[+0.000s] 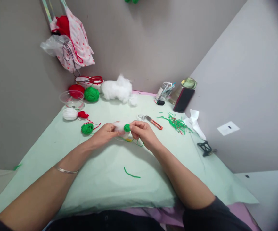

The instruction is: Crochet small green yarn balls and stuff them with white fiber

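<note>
The left hand (pixel 109 131) pinches white stuffing (pixel 119 127) while the right hand (pixel 142 133) grips a small green crocheted piece (pixel 126 128) just beside it

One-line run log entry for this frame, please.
left hand: white stuffing | right hand: small green piece | nearby: orange cutter, yarn scraps

Centre of frame: left hand (pixel 108 132), holding white fibre stuffing (pixel 118 126); right hand (pixel 142 132), pinching small green crocheted piece (pixel 126 128) against it. Left of centre: green yarn ball (pixel 87 128), white yarn ball (pixel 70 114). Upper centre: heap of white stuffing (pixel 117 89). Right of centre: orange-handled cutter (pixel 154 122), pile of green and red yarn scraps (pixel 177 124). Upper right: dark-screened smartphone (pixel 184 100), leaning. Upper left: polka-dot fabric bag (pixel 77 40), hanging. Lower centre: single green yarn strand (pixel 132 173), lying on pale green cover (pixel 119 192)
</note>
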Demonstrator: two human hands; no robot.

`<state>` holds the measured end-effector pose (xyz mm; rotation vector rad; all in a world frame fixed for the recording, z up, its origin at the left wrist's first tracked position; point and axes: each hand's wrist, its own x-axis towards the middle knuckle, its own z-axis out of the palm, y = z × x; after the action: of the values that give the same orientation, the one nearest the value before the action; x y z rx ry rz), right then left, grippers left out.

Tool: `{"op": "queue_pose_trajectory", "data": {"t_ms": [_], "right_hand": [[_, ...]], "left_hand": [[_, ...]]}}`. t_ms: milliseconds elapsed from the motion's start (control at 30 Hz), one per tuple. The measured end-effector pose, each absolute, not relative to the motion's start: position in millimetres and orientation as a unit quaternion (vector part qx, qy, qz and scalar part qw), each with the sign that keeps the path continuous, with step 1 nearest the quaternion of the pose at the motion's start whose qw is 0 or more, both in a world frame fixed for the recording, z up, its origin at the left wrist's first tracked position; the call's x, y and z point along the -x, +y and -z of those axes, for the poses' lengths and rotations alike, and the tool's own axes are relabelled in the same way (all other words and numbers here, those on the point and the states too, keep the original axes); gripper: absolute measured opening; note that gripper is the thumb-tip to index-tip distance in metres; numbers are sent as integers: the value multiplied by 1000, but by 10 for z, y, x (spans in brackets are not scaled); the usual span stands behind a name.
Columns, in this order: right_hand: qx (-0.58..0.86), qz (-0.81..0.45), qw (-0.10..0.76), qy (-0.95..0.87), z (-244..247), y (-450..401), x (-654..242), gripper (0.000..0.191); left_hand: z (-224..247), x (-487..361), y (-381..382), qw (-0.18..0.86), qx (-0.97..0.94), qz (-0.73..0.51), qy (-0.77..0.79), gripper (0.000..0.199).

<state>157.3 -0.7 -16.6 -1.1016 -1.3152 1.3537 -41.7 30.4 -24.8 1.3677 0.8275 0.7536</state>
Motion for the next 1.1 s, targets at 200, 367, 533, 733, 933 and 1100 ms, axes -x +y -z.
{"op": "queue_pose_trajectory", "data": {"t_ms": [200,367,533,733,933,1100], "right_hand": [[506,-435,550,-502,171,88,-1706,14],[517,-375,553,-536,232,55,-1624,11],[497,-337,550,-580,282,-12,-1489,10],[492,-311,525,-620,307,-50,-1484,10],[492,-297,508,-641,326,-78,-1498,16],[476,-214,481,-704,295,-80,-1505,15]], "left_hand": [[265,427,311,619,-540,-435,369,45],[252,290,163,664,-521,-428,322,40],[346,178,109,611,-578,-424,336,21],[408,182,120,554,-555,-502,364,27],[414,175,113,530,-563,-506,382,27],[454,177,126,517,-566,-505,397,22]]}}
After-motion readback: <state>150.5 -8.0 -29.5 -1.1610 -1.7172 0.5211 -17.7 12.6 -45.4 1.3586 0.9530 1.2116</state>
